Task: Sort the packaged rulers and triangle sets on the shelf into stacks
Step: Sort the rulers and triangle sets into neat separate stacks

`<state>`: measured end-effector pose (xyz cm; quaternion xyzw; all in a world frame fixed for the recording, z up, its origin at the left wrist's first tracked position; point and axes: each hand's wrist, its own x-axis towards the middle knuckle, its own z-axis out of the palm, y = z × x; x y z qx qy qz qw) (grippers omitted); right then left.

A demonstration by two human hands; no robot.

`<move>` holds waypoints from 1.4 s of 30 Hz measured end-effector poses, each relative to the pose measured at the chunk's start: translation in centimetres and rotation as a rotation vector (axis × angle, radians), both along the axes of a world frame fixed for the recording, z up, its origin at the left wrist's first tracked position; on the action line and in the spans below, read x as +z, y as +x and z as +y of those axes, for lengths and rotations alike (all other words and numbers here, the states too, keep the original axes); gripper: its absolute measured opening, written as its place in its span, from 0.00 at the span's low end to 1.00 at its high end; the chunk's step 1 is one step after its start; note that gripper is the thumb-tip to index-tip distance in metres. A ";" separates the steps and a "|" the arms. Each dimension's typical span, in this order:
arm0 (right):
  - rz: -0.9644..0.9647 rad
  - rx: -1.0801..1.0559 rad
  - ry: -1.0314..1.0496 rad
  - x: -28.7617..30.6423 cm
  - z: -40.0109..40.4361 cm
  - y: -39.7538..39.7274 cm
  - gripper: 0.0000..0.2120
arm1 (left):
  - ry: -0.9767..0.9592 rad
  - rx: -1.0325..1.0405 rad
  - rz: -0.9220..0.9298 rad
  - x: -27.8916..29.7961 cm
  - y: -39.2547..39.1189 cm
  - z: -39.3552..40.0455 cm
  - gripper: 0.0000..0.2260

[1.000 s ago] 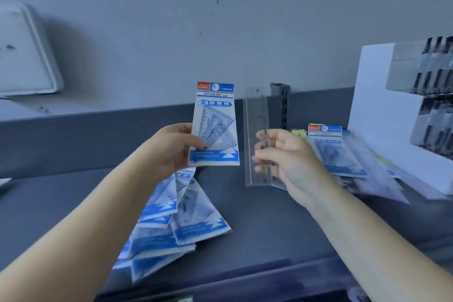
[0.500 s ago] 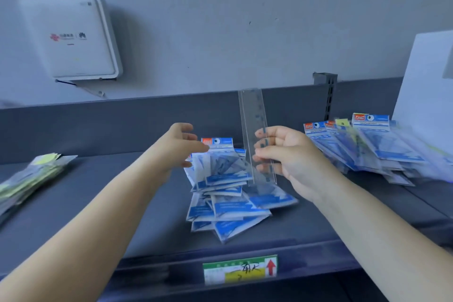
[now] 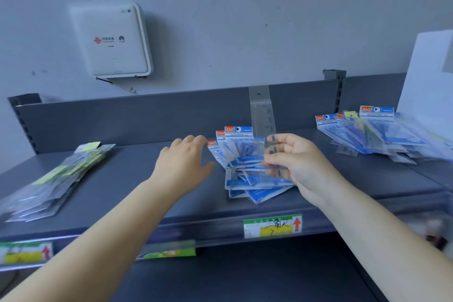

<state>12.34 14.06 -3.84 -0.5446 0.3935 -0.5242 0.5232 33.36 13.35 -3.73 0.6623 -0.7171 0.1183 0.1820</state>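
Observation:
On the grey shelf lies a fanned pile of blue-and-white triangle set packs in the middle. My right hand holds a clear packaged ruler upright, just over the right side of that pile. My left hand hovers empty with relaxed fingers at the pile's left edge, fingertips near the topmost packs. A second, mixed heap of triangle sets and rulers lies at the right. A stack of clear ruler packs with yellow-green tops lies at the left.
The shelf's grey back panel rises behind the piles. A white router box hangs on the wall. A white display stand stands at the far right. Price labels line the shelf's front edge.
My left hand let go of the triangle set pack it held one second ago; that pack now lies on the middle pile. The right hand keeps the ruler. The view shifted left.

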 end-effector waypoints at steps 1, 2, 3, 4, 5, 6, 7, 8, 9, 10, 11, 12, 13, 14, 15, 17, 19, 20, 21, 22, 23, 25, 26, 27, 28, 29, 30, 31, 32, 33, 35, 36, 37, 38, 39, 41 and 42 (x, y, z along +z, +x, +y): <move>-0.003 -0.007 0.010 0.0 0.4 0.3 0.15 | 0.001 0.009 -0.029 -0.2 0.3 0.2 0.20; -0.006 -0.016 0.021 -0.1 0.8 0.5 0.15 | 0.003 0.017 -0.056 -0.4 0.6 0.5 0.20; -0.004 -0.025 0.030 -0.1 1.2 0.8 0.16 | 0.005 0.024 -0.087 -0.6 1.0 0.7 0.21; -0.001 -0.030 0.035 -0.1 1.5 1.1 0.16 | 0.001 0.031 -0.120 -0.7 1.5 0.9 0.21; 0.000 -0.030 0.037 -0.1 1.9 1.5 0.16 | -0.005 0.039 -0.149 -0.9 2.1 1.1 0.21; 0.000 -0.027 0.037 0.0 2.2 1.9 0.17 | -0.013 0.048 -0.172 -0.9 2.6 1.3 0.21; 0.001 -0.020 0.036 0.0 2.5 2.4 0.17 | -0.020 0.057 -0.191 -0.9 3.3 1.5 0.21; 0.004 -0.014 0.036 0.1 2.7 3.0 0.18 | -0.023 0.066 -0.206 -0.9 4.0 1.7 0.20; 0.005 -0.007 0.038 0.2 2.9 3.6 0.18 | -0.026 0.071 -0.217 -0.9 4.7 1.8 0.20; 0.000 -0.001 0.040 0.3 3.0 4.4 0.19 | -0.028 0.076 -0.226 -0.8 5.5 2.0 0.20; -0.008 0.008 0.043 0.4 3.0 5.2 0.19 | -0.030 0.082 -0.230 -0.8 6.4 2.2 0.20; -0.016 0.018 0.047 0.5 3.0 6.2 0.19 | -0.030 0.089 -0.231 -0.7 7.4 2.3 0.20; -0.023 0.030 0.050 0.7 2.9 7.2 0.19 | -0.032 0.097 -0.228 -0.5 8.5 2.5 0.20; -0.024 0.045 0.053 0.8 2.7 8.4 0.18 | -0.035 0.106 -0.228 -0.4 9.7 2.5 0.20; -0.021 0.062 0.054 1.0 2.6 9.8 0.18 | -0.040 0.119 -0.232 -0.2 11.1 2.6 0.20; -0.011 0.095 0.050 1.1 2.1 12.8 0.18 | -0.045 0.151 -0.236 0.2 14.1 2.8 0.20; 0.002 0.122 0.049 1.3 1.6 16.0 0.20 | -0.041 0.180 -0.229 0.8 17.1 2.8 0.19; 0.008 0.135 0.048 1.4 1.4 17.8 0.21 | -0.040 0.191 -0.231 1.0 18.7 2.9 0.19; 0.014 0.146 0.045 1.5 1.1 19.4 0.22 | -0.041 0.201 -0.236 1.2 20.1 2.9 0.18; 0.022 0.154 0.042 1.6 0.9 21.1 0.24 | -0.044 0.209 -0.243 1.4 21.6 2.8 0.18; 0.030 0.161 0.040 1.7 0.7 22.6 0.25 | -0.046 0.215 -0.250 1.6 23.0 2.7 0.19; 0.048 0.168 0.040 1.9 0.3 25.6 0.27 | -0.046 0.220 -0.256 1.8 25.7 2.5 0.19; 0.055 0.169 0.043 1.9 0.2 26.9 0.28 | -0.044 0.221 -0.254 1.9 27.0 2.4 0.19; 0.060 0.169 0.046 1.9 0.0 28.1 0.29 | -0.042 0.222 -0.251 1.9 28.2 2.3 0.19; 0.063 0.167 0.049 1.9 -0.1 29.2 0.30 | -0.039 0.223 -0.245 1.9 29.4 2.2 0.19; 0.071 0.163 0.049 1.8 -0.2 30.3 0.30 | -0.037 0.223 -0.238 1.9 30.5 2.1 0.20; 0.082 0.160 0.049 1.8 -0.3 31.3 0.30 | -0.034 0.223 -0.231 1.8 31.6 1.9 0.20; 0.093 0.159 0.049 1.8 -0.4 32.2 0.31 | -0.030 0.222 -0.224 1.7 32.6 1.8 0.20; 0.101 0.159 0.049 1.8 -0.5 33.1 0.31 | -0.026 0.220 -0.218 1.7 33.5 1.6 0.20; 0.105 0.157 0.048 1.8 -0.6 33.9 0.31 | -0.021 0.216 -0.214 1.6 34.3 1.4 0.20; 0.118 0.146 0.040 2.0 -0.8 35.4 0.31 | -0.014 0.201 -0.200 1.6 35.6 1.2 0.21; 0.128 0.141 0.035 2.1 -1.0 36.1 0.31 | -0.011 0.191 -0.190 1.5 36.2 1.0 0.21; 0.139 0.136 0.034 2.2 -1.2 36.8 0.32 | -0.008 0.181 -0.176 1.5 36.6 0.9 0.21; 0.163 0.131 0.039 2.2 -1.3 37.3 0.32 | -0.002 0.170 -0.160 1.4 37.0 0.8 0.21; 0.223 0.123 0.045 2.2 -1.4 37.8 0.33 | 0.005 0.160 -0.146 1.3 37.3 0.7 0.21; 0.476 0.081 0.026 2.0 -1.6 38.3 0.34 | 0.015 0.142 -0.130 1.1 37.7 0.5 0.21; 0.602 0.054 -0.011 1.8 -1.7 38.4 0.33 | 0.017 0.134 -0.125 1.0 37.8 0.4 0.21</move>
